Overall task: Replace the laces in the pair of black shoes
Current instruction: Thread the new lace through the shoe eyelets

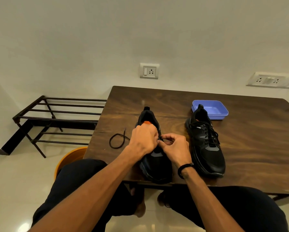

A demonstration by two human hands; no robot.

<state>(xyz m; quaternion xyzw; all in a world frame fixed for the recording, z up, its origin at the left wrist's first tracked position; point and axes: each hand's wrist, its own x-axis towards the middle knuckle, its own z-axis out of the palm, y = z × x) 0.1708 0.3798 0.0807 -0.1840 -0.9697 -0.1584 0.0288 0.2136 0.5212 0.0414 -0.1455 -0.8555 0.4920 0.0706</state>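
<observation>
Two black shoes stand on a dark wooden table [250, 139], toes toward me. The left shoe [157, 166] is under both hands. My left hand [144, 139] grips its tongue and upper edge, fingers closed. My right hand [174, 148] pinches a black lace at the shoe's eyelets, next to the left hand's fingers. The loose end of that black lace [118, 139] curls in a loop on the table left of the shoe. The right shoe [205, 144] stands apart, fully laced with black laces.
A blue plastic tray [214, 109] sits behind the right shoe. A black metal rack [56, 119] stands on the floor to the left. An orange stool [70, 158] is by the table's near left corner. My knees are under the table's front edge.
</observation>
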